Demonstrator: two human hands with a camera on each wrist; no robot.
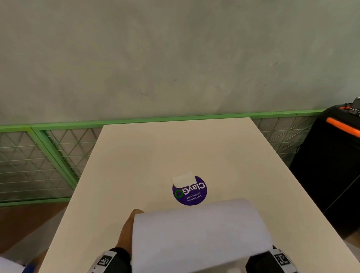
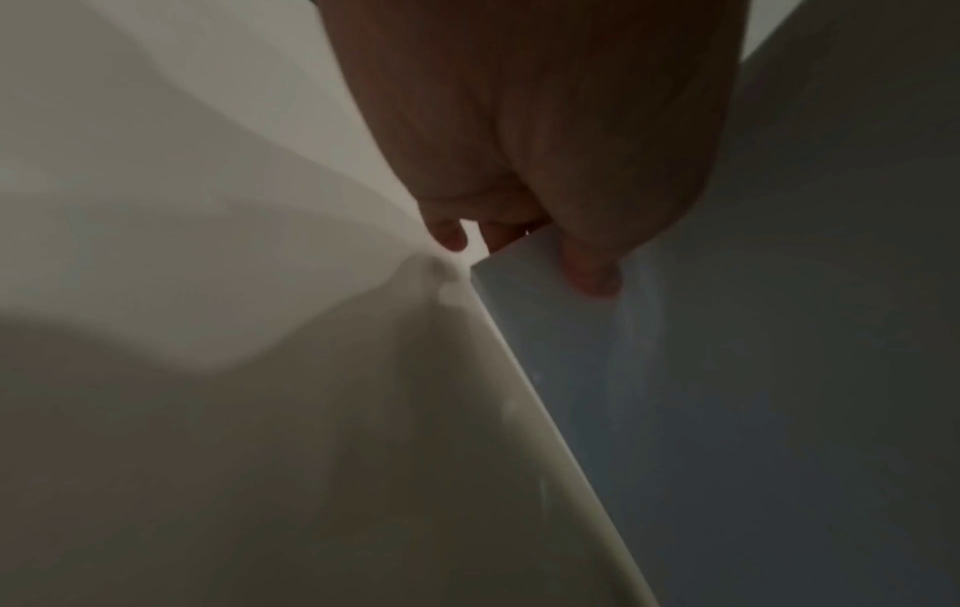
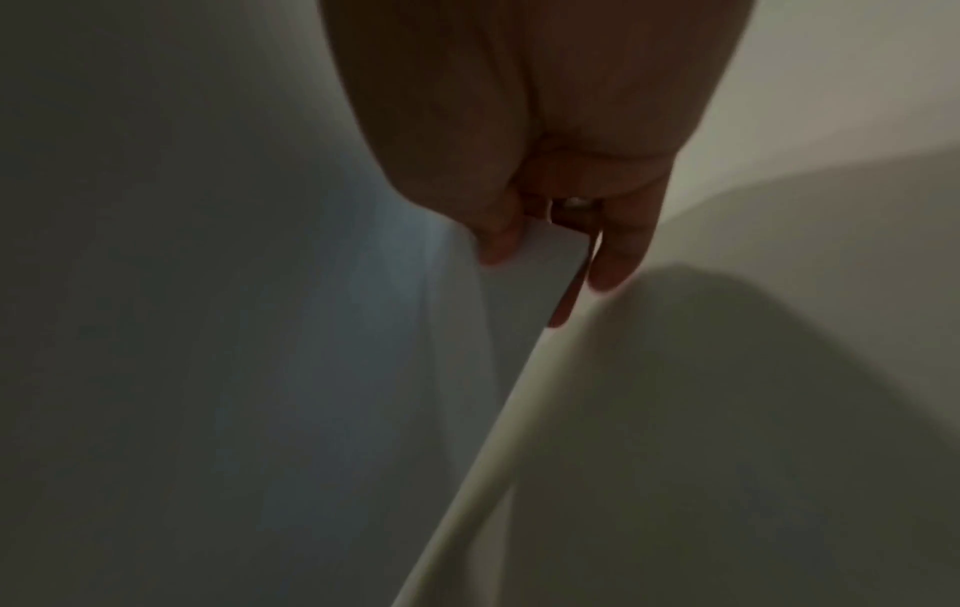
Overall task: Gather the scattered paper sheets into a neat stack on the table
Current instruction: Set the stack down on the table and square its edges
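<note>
Thumbs over, fingers under: our left hand [image 2: 545,143] pinches the left edge of the white paper sheets [image 1: 199,239], thumb pressed on the top face, and our right hand [image 3: 540,135] pinches the right edge the same way, one finger showing past the edge. Both hands grip the paper. In the head view it is held at the near end of the plain beige table [image 1: 175,153], bowed upward between the hands; the wrist views show its edges held above the tabletop. How many sheets it holds we cannot tell.

To finish well, we judge: ease the inward squeeze so the bow flattens, tap the edges square, lower it flat, release both sides together. Uneven release may fan the sheets. Just beyond lies a round purple sticker [image 1: 190,191] with a pale tape strip [image 1: 183,179].
</note>
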